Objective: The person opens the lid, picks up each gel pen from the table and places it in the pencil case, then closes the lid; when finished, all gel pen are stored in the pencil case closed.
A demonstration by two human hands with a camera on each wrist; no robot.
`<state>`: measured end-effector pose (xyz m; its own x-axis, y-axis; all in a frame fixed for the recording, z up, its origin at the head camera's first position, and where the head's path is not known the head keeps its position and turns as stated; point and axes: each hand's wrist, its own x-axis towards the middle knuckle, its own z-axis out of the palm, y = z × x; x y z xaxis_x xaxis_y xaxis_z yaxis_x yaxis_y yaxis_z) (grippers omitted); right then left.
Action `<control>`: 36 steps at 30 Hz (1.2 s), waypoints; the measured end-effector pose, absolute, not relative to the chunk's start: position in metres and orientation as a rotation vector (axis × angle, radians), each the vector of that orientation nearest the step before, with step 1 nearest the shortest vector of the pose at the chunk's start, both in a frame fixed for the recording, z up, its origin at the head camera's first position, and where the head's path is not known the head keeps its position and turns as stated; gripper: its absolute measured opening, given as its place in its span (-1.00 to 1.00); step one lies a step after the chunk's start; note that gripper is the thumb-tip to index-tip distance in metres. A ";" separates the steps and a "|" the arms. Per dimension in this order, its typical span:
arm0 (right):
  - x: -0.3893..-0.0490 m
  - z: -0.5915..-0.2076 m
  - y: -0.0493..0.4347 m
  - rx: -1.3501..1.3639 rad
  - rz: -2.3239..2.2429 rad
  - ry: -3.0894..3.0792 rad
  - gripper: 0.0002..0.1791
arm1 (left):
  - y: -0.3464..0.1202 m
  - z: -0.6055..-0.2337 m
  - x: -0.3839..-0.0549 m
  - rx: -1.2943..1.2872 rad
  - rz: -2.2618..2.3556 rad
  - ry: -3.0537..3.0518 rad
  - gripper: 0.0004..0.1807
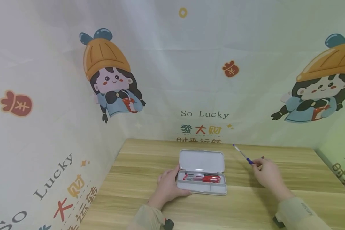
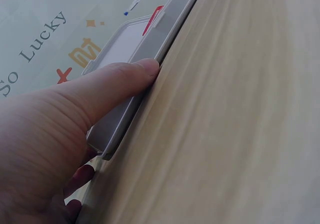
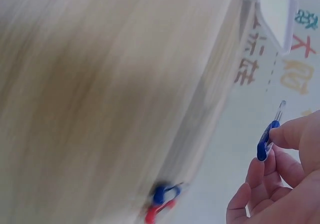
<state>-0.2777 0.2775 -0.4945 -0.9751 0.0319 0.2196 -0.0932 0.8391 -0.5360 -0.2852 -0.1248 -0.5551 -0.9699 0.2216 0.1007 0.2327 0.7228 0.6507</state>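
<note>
A pale grey pencil case (image 1: 197, 188) lies on the table with its lid (image 1: 202, 160) raised at the back. Several red-and-clear pens (image 1: 202, 178) are in its rear compartment. My left hand (image 1: 169, 185) grips the case's left end; in the left wrist view the thumb (image 2: 120, 81) lies over the front rim. To the right of the case, my right hand (image 1: 268, 172) pinches a blue pen (image 1: 249, 161) between thumb and fingers. The pen is held above the table, its clear end pointing away and to the left.
On the wooden table (image 1: 143, 166), a blue and a red pen-like item (image 3: 161, 196) lie near the right hand, mostly hidden by it in the head view. A printed cloth (image 1: 161, 80) hangs along the table's back and sides.
</note>
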 end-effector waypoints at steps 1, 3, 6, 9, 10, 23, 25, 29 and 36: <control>-0.277 -0.494 0.274 0.055 0.835 -2.797 -0.65 | -0.125 -0.555 -0.285 -0.382 -1.097 -2.901 0.49; -0.277 -0.491 0.267 0.075 0.831 -2.793 -0.66 | -0.125 -0.556 -0.285 -0.380 -1.097 -2.903 0.49; -0.276 -0.487 0.257 0.108 0.821 -2.794 -0.68 | -0.125 -0.556 -0.285 -0.378 -1.097 -2.905 0.49; -0.276 -0.485 0.246 0.137 0.816 -2.803 -0.69 | -0.126 -0.556 -0.285 -0.379 -1.089 -2.908 0.49; -0.277 -0.485 0.242 0.149 0.812 -2.803 -0.70 | -0.126 -0.556 -0.286 -0.378 -1.090 -2.909 0.49; -0.283 -0.491 0.207 0.282 0.829 -2.838 -0.76 | -0.126 -0.559 -0.289 -0.375 -1.112 -2.912 0.48; -0.284 -0.493 0.202 0.312 0.818 -2.838 -0.76 | -0.126 -0.559 -0.289 -0.373 -1.118 -2.911 0.47; -0.287 -0.497 0.192 0.371 0.791 -2.848 -0.80 | -0.125 -0.558 -0.288 -0.371 -1.116 -2.913 0.47; -0.289 -0.500 0.173 0.437 0.817 -2.866 -0.85 | -0.125 -0.559 -0.288 -0.363 -1.115 -2.919 0.47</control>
